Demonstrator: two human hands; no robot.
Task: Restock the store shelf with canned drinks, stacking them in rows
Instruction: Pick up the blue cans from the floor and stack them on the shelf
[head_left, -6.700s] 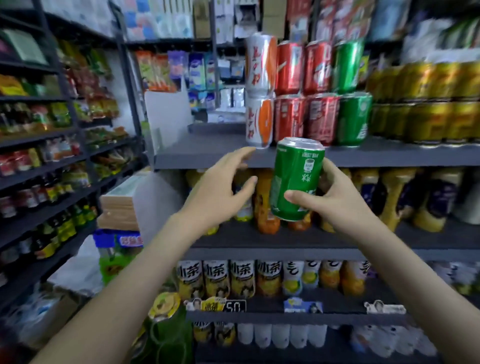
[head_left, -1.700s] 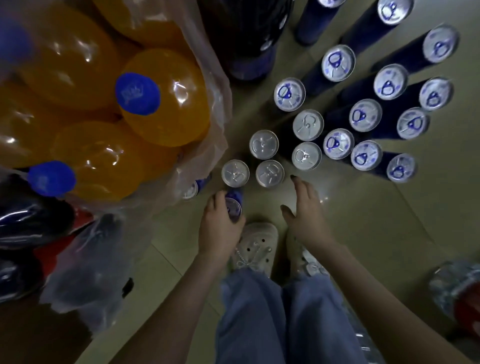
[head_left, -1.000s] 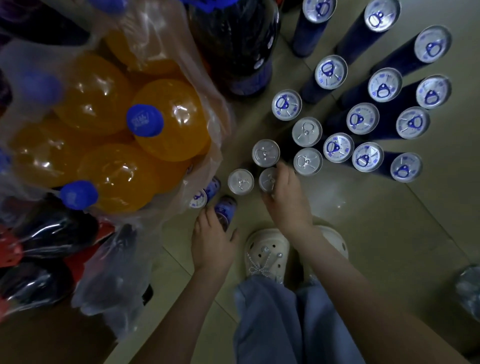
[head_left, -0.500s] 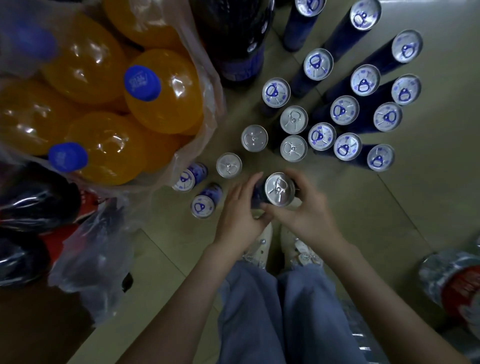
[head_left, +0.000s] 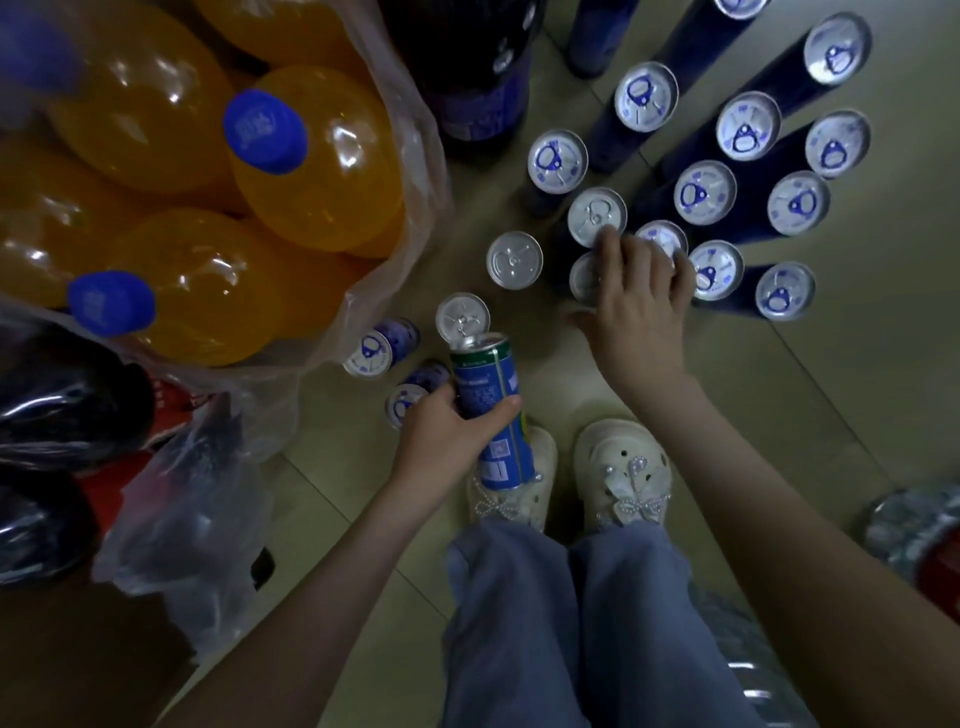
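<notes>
Blue-and-green can (head_left: 491, 410) is lying tilted in the left hand (head_left: 447, 441), whose fingers and thumb are wrapping its middle, above cream clogs (head_left: 621, 470) on the beige tiled floor (head_left: 810, 415). Farther out, the right hand (head_left: 636, 317) is curling its fingers over a silver-topped can (head_left: 583, 278), thumb spread wide; whether it is gripping cannot be told. Beyond, blue cans (head_left: 706, 193) are standing clustered on the tiles, beside shrink-wrapped orange bottles (head_left: 322, 176).

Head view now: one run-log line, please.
phase: picking cans off floor | left hand: holds tilted blue-green can | right hand: over standing silver-top can, grip unclear
</notes>
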